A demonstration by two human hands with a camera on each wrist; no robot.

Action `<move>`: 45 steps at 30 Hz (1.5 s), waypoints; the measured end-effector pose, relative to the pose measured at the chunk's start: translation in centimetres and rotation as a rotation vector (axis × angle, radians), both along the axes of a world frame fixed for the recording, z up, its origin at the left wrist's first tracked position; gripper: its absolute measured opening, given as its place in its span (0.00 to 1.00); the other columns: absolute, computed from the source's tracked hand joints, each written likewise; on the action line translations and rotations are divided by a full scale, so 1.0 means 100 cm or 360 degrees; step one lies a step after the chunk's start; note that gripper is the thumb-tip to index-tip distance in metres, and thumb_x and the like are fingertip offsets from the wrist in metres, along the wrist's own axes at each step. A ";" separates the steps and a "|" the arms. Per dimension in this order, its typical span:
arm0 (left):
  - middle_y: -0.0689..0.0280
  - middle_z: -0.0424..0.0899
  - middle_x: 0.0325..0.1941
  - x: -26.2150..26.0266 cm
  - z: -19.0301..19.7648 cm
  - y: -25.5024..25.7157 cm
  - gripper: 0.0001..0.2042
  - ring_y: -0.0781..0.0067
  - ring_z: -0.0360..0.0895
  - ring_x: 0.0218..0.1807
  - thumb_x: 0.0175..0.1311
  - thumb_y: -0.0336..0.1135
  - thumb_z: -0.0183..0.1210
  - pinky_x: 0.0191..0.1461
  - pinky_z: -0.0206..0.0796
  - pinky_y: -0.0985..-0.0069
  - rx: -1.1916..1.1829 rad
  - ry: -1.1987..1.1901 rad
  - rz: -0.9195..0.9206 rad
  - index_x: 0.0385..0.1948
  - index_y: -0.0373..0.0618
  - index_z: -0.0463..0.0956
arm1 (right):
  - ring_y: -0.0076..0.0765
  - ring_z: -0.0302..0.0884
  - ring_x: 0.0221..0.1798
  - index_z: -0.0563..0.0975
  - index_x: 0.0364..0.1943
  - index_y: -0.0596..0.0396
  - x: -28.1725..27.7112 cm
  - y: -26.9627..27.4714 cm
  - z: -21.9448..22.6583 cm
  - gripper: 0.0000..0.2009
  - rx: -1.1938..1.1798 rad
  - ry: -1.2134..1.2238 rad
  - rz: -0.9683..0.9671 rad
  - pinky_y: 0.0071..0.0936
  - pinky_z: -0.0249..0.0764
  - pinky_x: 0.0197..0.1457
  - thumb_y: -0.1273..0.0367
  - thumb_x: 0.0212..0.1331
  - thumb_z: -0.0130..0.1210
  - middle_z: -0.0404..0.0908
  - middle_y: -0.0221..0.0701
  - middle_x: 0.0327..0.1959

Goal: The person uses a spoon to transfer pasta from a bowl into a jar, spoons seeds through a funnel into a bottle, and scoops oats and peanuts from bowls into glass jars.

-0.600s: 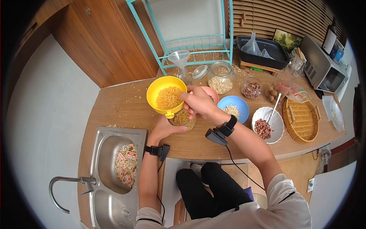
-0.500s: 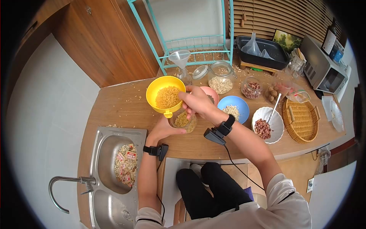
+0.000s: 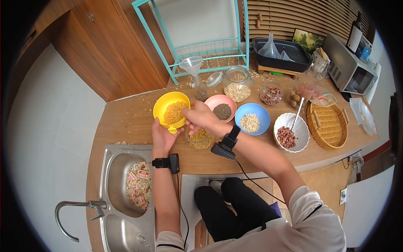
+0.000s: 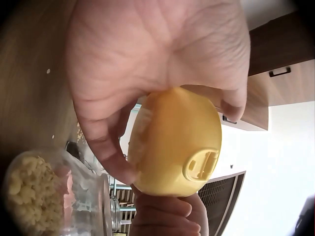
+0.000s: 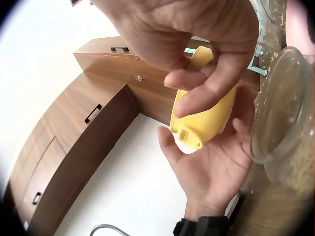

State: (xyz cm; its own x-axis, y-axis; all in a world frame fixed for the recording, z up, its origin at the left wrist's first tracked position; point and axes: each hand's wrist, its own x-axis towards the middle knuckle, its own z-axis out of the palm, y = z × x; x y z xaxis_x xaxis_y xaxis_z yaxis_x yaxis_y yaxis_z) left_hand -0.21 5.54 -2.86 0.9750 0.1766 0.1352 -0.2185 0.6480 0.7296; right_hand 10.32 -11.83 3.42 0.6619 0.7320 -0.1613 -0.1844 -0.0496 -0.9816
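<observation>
A yellow bowl [image 3: 161, 105] with a small tab handle holds small pasta pieces [image 3: 174, 113] and hangs over the counter, tilted. My right hand [image 3: 200, 115] pinches its rim on the right, the thumb over the edge. From below and the near side, my left hand [image 3: 162, 137] cups the bowl; the left wrist view shows its fingers curved around the yellow wall [image 4: 174, 142]. Beneath my right hand a glass jar [image 3: 199, 142], partly filled with yellow pasta, stands on the counter. Its open mouth [image 5: 280, 103] shows in the right wrist view.
To the right are a pink bowl [image 3: 213, 103] of dark seeds, a blue bowl [image 3: 263, 113] of oats and a white bowl [image 3: 303, 132] of peanuts with a spoon. A funnel [image 3: 191, 65] in a bottle stands behind. The sink [image 3: 111, 185] is at left.
My left hand has let go of the glass jar and moved left onto the yellow bowl. The bowl, in my right hand, has shifted slightly left and the jar stays on the counter.
</observation>
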 end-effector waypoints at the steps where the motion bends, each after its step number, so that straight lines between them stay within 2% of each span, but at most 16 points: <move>1: 0.55 0.73 0.62 0.003 -0.001 0.000 0.33 0.59 0.77 0.56 0.67 0.62 0.47 0.48 0.76 0.59 0.0045 0.0067 0.0099 0.65 0.46 0.61 | 0.33 0.82 0.23 0.73 0.38 0.73 0.001 0.000 0.000 0.20 -0.0056 -0.0058 0.0002 0.29 0.78 0.19 0.62 0.60 0.55 0.78 0.37 0.23; 3: 0.58 0.76 0.58 0.008 -0.006 0.002 0.33 0.61 0.79 0.53 0.67 0.63 0.46 0.43 0.77 0.62 -0.0021 0.0121 0.0155 0.63 0.46 0.64 | 0.38 0.84 0.25 0.74 0.36 0.73 0.002 -0.003 0.001 0.25 -0.0119 -0.0118 0.0000 0.33 0.79 0.22 0.56 0.59 0.58 0.79 0.39 0.23; 5: 0.60 0.79 0.55 0.005 -0.014 0.005 0.33 0.63 0.80 0.49 0.66 0.65 0.45 0.38 0.78 0.65 -0.0093 0.0190 0.0230 0.60 0.46 0.67 | 0.45 0.84 0.36 0.75 0.40 0.70 -0.003 -0.011 0.006 0.35 -0.0641 -0.1189 -0.0305 0.44 0.80 0.34 0.44 0.49 0.63 0.81 0.45 0.32; 6: 0.61 0.80 0.54 0.004 -0.017 0.007 0.32 0.64 0.81 0.48 0.67 0.66 0.44 0.38 0.78 0.66 -0.0042 0.0181 0.0250 0.60 0.47 0.68 | 0.45 0.84 0.36 0.75 0.40 0.70 -0.007 -0.016 0.009 0.35 -0.0643 -0.1193 -0.0296 0.44 0.80 0.34 0.44 0.49 0.63 0.81 0.45 0.32; 8: 0.62 0.80 0.54 0.000 -0.021 0.011 0.32 0.65 0.81 0.48 0.67 0.67 0.43 0.37 0.78 0.66 0.0003 0.0174 0.0275 0.59 0.48 0.68 | 0.49 0.77 0.52 0.73 0.56 0.65 -0.024 -0.028 0.016 0.48 -0.0856 -0.1640 -0.0189 0.47 0.73 0.55 0.35 0.41 0.63 0.78 0.48 0.43; 11: 0.59 0.79 0.54 -0.001 -0.022 0.013 0.34 0.65 0.80 0.49 0.68 0.68 0.42 0.38 0.80 0.64 -0.0005 0.0217 0.0347 0.60 0.47 0.66 | 0.49 0.71 0.60 0.75 0.55 0.62 -0.037 -0.031 0.002 0.44 -0.0964 -0.1943 0.0039 0.44 0.69 0.60 0.39 0.41 0.65 0.75 0.45 0.50; 21: 0.61 0.82 0.51 0.002 -0.022 0.008 0.36 0.69 0.83 0.45 0.65 0.72 0.41 0.37 0.82 0.70 -0.0073 0.0294 0.0236 0.58 0.48 0.69 | 0.50 0.68 0.61 0.76 0.53 0.60 -0.032 -0.039 -0.010 0.40 -0.1108 -0.1954 0.0286 0.46 0.66 0.63 0.43 0.41 0.68 0.76 0.42 0.47; 26: 0.62 0.82 0.51 0.003 -0.026 0.006 0.38 0.70 0.83 0.44 0.63 0.74 0.42 0.36 0.81 0.71 -0.0080 0.0291 0.0214 0.58 0.48 0.69 | 0.52 0.72 0.57 0.77 0.46 0.62 -0.027 -0.079 -0.001 0.32 -0.0560 -0.2029 -0.0257 0.45 0.70 0.58 0.47 0.46 0.68 0.77 0.44 0.49; 28: 0.63 0.82 0.50 0.002 -0.024 0.003 0.38 0.70 0.83 0.43 0.63 0.75 0.42 0.35 0.80 0.72 -0.0125 0.0288 0.0237 0.57 0.49 0.70 | 0.49 0.79 0.47 0.80 0.40 0.60 -0.018 -0.117 0.021 0.25 -0.0561 -0.1706 -0.0367 0.41 0.76 0.49 0.51 0.50 0.67 0.81 0.43 0.40; 30: 0.62 0.82 0.50 0.003 -0.024 0.002 0.38 0.70 0.83 0.43 0.63 0.75 0.41 0.35 0.80 0.71 -0.0158 0.0275 0.0227 0.58 0.48 0.69 | 0.47 0.82 0.36 0.82 0.33 0.59 0.000 -0.159 0.024 0.19 -0.0713 -0.1682 -0.0590 0.39 0.78 0.39 0.54 0.52 0.66 0.82 0.41 0.29; 35: 0.61 0.81 0.50 0.001 -0.025 0.002 0.38 0.69 0.82 0.42 0.63 0.75 0.41 0.34 0.79 0.70 -0.0244 0.0272 0.0220 0.58 0.48 0.68 | 0.49 0.83 0.34 0.82 0.28 0.58 0.045 -0.266 0.019 0.18 -0.1177 -0.1665 -0.1143 0.41 0.77 0.37 0.54 0.55 0.63 0.83 0.44 0.27; 37: 0.66 0.81 0.51 0.001 -0.025 0.001 0.37 0.71 0.80 0.44 0.61 0.75 0.45 0.34 0.76 0.72 -0.0202 0.0291 0.0254 0.56 0.52 0.70 | 0.51 0.84 0.35 0.83 0.39 0.56 0.053 -0.295 0.017 0.19 -0.1598 -0.1804 -0.1289 0.42 0.77 0.38 0.53 0.57 0.61 0.83 0.44 0.27; 38: 0.66 0.81 0.51 0.001 -0.026 0.002 0.37 0.71 0.80 0.44 0.61 0.75 0.45 0.34 0.76 0.72 -0.0204 0.0293 0.0244 0.56 0.52 0.70 | 0.51 0.84 0.35 0.83 0.39 0.56 0.052 -0.301 0.019 0.19 -0.1607 -0.1800 -0.1294 0.42 0.77 0.38 0.53 0.57 0.61 0.83 0.44 0.27; 40: 0.65 0.80 0.52 0.001 -0.028 0.002 0.38 0.71 0.80 0.45 0.61 0.76 0.44 0.34 0.76 0.73 -0.0150 0.0275 0.0221 0.57 0.51 0.70 | 0.51 0.84 0.38 0.78 0.53 0.54 0.046 -0.311 0.027 0.25 -0.1758 -0.1527 -0.1129 0.44 0.77 0.41 0.51 0.58 0.59 0.84 0.45 0.31; 43: 0.61 0.80 0.52 0.003 -0.028 0.002 0.39 0.68 0.81 0.44 0.63 0.76 0.39 0.34 0.77 0.70 -0.0158 0.0282 0.0189 0.59 0.49 0.68 | 0.51 0.84 0.41 0.70 0.64 0.49 0.058 -0.321 0.017 0.31 -0.1679 -0.1374 -0.1003 0.45 0.76 0.45 0.50 0.58 0.58 0.84 0.45 0.37; 45: 0.61 0.80 0.52 0.003 -0.025 0.000 0.39 0.68 0.81 0.43 0.63 0.76 0.38 0.34 0.77 0.70 -0.0138 0.0283 0.0190 0.59 0.49 0.68 | 0.50 0.84 0.42 0.74 0.59 0.51 0.068 -0.324 0.008 0.29 -0.1667 -0.1347 -0.1010 0.45 0.76 0.46 0.50 0.57 0.59 0.84 0.45 0.38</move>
State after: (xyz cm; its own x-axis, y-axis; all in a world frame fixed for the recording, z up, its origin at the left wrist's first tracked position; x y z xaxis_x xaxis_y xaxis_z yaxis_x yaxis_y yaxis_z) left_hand 0.10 5.55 -5.40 0.9535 0.2959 -0.0578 -0.1704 0.6873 0.7061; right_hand 17.12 -44.25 4.24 0.9819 0.0901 0.1665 0.1477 -0.9148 -0.3760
